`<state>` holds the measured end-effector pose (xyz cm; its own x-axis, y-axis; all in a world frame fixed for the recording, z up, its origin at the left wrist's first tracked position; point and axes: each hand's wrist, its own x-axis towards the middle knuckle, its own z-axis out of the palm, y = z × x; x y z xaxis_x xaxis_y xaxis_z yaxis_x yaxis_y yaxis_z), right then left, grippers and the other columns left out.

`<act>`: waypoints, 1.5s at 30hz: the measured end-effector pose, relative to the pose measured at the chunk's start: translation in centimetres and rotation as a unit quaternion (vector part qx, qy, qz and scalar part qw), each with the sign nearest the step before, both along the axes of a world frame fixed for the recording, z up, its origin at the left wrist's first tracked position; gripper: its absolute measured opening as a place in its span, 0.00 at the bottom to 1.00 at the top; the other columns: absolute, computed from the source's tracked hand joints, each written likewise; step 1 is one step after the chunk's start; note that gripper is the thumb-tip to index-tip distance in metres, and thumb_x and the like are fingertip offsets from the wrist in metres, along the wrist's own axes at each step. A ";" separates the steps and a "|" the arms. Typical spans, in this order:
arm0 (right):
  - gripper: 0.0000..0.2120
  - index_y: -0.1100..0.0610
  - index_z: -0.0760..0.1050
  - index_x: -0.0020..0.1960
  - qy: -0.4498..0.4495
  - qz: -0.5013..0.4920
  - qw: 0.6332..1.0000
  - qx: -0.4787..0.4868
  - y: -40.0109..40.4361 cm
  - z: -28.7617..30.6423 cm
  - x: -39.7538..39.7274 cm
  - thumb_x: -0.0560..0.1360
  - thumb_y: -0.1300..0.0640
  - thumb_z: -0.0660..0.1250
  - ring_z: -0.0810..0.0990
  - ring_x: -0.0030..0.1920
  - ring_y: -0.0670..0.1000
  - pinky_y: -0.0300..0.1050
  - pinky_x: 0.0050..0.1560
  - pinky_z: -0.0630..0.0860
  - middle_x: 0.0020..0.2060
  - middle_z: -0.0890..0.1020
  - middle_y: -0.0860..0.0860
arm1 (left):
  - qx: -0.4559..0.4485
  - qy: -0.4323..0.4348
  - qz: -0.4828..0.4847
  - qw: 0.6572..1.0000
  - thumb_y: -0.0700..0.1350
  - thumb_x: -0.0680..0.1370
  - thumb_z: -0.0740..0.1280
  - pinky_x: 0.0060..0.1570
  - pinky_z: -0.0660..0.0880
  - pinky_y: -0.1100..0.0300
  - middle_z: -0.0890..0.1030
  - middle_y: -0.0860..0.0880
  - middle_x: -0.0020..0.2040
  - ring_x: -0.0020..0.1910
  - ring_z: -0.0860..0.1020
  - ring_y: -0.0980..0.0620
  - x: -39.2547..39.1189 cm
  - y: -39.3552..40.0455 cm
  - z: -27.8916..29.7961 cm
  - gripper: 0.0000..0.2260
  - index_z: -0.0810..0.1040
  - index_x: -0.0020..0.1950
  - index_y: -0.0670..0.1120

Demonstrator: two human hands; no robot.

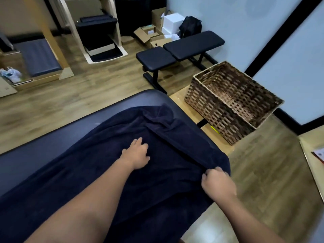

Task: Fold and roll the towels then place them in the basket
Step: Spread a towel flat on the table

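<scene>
Two hands on plush navy towel (pixel 108 165), left hand (pixel 135 155) flat, right hand (pixel 217 183) pinching its edge, square wicker basket (pixel 206 106) near

A fitness or therapy studio; a black weight bench (pixel 180 53) stands on wood-look flooring (pixel 70 102); a padded treatment table (pixel 52 135) and wooden exercise apparatus (pixel 94 28) fill the room.

- Your left arm reaches forward from the lower left, bare to the wrist.
- Your left hand (pixel 135 154) lies palm down with the fingers straight and slightly spread, pressing flat.
- Your right arm comes in from the lower right, forearm angled inward.
- Your right hand (pixel 217 183) is knuckles-up, fingers curled under and thumb tucked in, pinching a fold of cloth.
</scene>
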<state>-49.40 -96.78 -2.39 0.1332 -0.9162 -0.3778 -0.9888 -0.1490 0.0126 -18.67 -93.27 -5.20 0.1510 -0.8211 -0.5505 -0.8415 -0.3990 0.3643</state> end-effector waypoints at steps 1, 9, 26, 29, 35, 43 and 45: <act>0.14 0.52 0.80 0.49 -0.018 0.021 0.999 -0.016 -0.7 -0.2 0.5 0.81 0.50 0.56 0.79 0.52 0.57 0.52 0.47 0.79 0.47 0.75 0.50 | 0.010 -0.020 -0.002 1.000 0.51 0.82 0.64 0.74 0.58 0.34 0.47 0.45 0.83 0.82 0.45 0.44 -0.4 0.8 -0.3 0.25 0.64 0.78 0.50; 0.14 0.52 0.77 0.64 -0.155 0.184 0.971 0.000 -7.8 -1.4 9.6 0.80 0.51 0.64 0.76 0.59 0.55 0.50 0.53 0.78 0.60 0.75 0.49 | 0.060 -0.084 0.206 0.973 0.62 0.79 0.66 0.71 0.55 0.27 0.31 0.44 0.80 0.80 0.37 0.36 -0.6 4.8 -0.1 0.40 0.43 0.81 0.59; 0.19 0.53 0.65 0.69 -0.117 0.233 0.965 0.021 -15.4 -2.8 25.7 0.79 0.61 0.62 0.75 0.42 0.62 0.50 0.41 0.71 0.58 0.70 0.56 | -0.034 -0.017 0.559 0.828 0.52 0.85 0.52 0.30 0.82 0.50 0.82 0.40 0.41 0.30 0.82 0.41 13.6 5.6 -0.7 0.17 0.61 0.75 0.54; 0.11 0.53 0.71 0.58 -0.067 0.257 0.964 0.028 -16.8 -2.1 26.4 0.76 0.61 0.61 0.72 0.41 0.61 0.50 0.40 0.70 0.51 0.72 0.55 | 0.011 -0.098 0.471 0.877 0.51 0.84 0.57 0.38 0.83 0.46 0.81 0.43 0.42 0.34 0.82 0.42 14.5 5.3 -1.0 0.09 0.66 0.62 0.49; 0.12 0.55 0.72 0.57 -0.106 0.230 0.967 -0.028 -19.7 -0.4 28.9 0.75 0.61 0.64 0.77 0.47 0.65 0.53 0.44 0.73 0.53 0.74 0.58 | 0.076 -0.063 0.408 0.907 0.38 0.76 0.61 0.32 0.83 0.51 0.84 0.45 0.35 0.28 0.82 0.45 17.1 3.3 0.6 0.05 0.72 0.49 0.45; 0.25 0.53 0.66 0.73 -0.243 0.169 0.950 -0.096 -22.6 1.0 32.0 0.76 0.63 0.63 0.77 0.54 0.67 0.58 0.57 0.73 0.65 0.68 0.58 | -0.271 -0.053 0.400 0.874 0.41 0.83 0.62 0.55 0.71 0.53 0.79 0.45 0.60 0.59 0.77 0.39 19.6 0.5 3.0 0.07 0.72 0.61 0.47; 0.28 0.50 0.64 0.74 -0.203 0.239 0.948 -0.057 -22.4 -0.1 31.6 0.76 0.58 0.65 0.75 0.59 0.66 0.58 0.61 0.75 0.69 0.67 0.56 | -0.191 -0.006 0.342 0.920 0.43 0.81 0.66 0.70 0.66 0.51 0.67 0.46 0.77 0.74 0.68 0.44 19.3 0.7 2.4 0.24 0.64 0.76 0.52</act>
